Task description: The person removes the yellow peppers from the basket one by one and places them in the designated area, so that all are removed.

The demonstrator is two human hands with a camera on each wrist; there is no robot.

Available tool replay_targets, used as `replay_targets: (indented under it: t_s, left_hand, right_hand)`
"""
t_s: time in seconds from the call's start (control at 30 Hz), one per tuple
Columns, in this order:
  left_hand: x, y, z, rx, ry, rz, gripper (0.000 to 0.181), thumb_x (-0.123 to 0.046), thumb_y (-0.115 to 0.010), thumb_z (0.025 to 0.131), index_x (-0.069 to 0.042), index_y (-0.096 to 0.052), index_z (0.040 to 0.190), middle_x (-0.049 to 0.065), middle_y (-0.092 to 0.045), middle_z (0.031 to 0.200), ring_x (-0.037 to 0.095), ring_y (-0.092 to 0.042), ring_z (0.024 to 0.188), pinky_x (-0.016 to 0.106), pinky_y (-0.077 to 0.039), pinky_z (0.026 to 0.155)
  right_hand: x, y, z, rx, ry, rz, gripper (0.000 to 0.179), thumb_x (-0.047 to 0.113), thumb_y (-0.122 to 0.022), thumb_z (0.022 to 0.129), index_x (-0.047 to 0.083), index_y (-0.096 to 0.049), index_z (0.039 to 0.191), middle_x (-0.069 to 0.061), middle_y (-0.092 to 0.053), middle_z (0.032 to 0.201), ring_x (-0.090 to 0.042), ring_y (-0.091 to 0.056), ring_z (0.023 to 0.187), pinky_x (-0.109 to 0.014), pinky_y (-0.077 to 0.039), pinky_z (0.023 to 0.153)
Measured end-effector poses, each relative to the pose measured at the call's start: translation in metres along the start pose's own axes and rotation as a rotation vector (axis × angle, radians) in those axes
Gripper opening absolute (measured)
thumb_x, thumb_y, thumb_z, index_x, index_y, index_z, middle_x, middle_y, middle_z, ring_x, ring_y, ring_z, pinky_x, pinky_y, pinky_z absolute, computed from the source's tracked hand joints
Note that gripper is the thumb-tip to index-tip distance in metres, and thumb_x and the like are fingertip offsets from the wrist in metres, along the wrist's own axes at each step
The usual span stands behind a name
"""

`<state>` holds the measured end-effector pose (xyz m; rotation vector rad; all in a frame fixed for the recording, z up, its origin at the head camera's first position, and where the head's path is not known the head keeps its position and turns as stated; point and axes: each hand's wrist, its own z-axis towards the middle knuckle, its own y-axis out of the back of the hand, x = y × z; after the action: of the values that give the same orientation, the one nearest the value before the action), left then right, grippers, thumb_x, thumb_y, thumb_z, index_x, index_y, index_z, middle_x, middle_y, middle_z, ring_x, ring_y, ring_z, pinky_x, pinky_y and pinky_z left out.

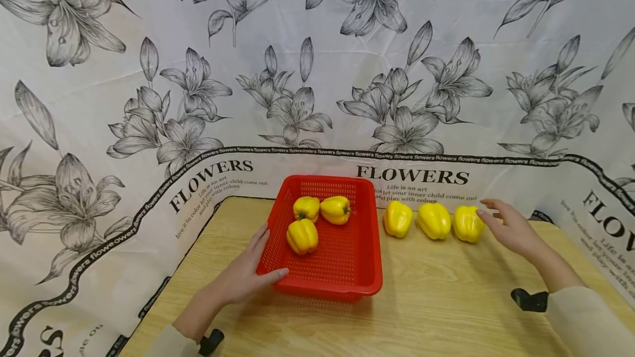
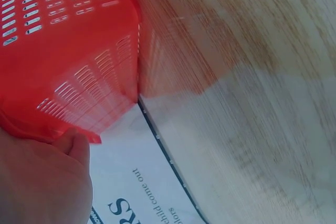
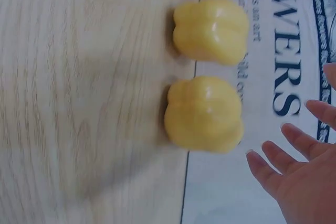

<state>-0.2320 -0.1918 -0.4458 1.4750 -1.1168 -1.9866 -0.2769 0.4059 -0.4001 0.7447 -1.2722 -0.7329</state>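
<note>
A red plastic basket with slotted walls stands on the table, with three yellow bell peppers inside, one of them a front pepper. My left hand holds the basket's left rim near its front corner, thumb over the corner; the left wrist view shows bent fingers at the lip. To the basket's right, three more yellow bell peppers form a row: the left one, the middle one and the right one. Beside the right pepper, my right hand spreads its fingers, apart from it in the right wrist view.
The wooden table extends in front of the basket and peppers. White cloth printed with flowers and lettering hangs behind the table and along its sides. Dark straps sit at both wrists, below the pale sleeves.
</note>
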Motion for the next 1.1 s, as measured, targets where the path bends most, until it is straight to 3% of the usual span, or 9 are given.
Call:
replay_targets:
  t_s: [0.63,1.1]
  left_hand:
    - [0.002,0.000,0.000,-0.004,-0.006,0.014,0.107,-0.066,-0.067,0.090,-0.016,-0.011,0.166,-0.004,-0.001,0.173,0.033,-0.024,0.153,0.058,-0.034,0.116]
    - [0.001,0.000,0.000,-0.004,0.001,0.000,0.108,-0.068,-0.066,0.088,-0.020,-0.011,0.167,-0.011,0.001,0.172,0.031,-0.024,0.153,0.058,-0.035,0.116]
  right_hand:
    - [0.093,-0.032,-0.013,-0.079,0.269,0.111,0.051,0.022,-0.056,0.107,-0.008,-0.043,0.146,-0.034,-0.042,0.146,-0.057,-0.045,0.128,-0.072,-0.042,0.099]
    - [0.138,-0.070,-0.015,-0.093,0.428,0.142,0.046,0.018,-0.068,0.100,0.001,-0.054,0.141,-0.021,-0.054,0.141,-0.041,-0.051,0.126,-0.065,-0.046,0.099]
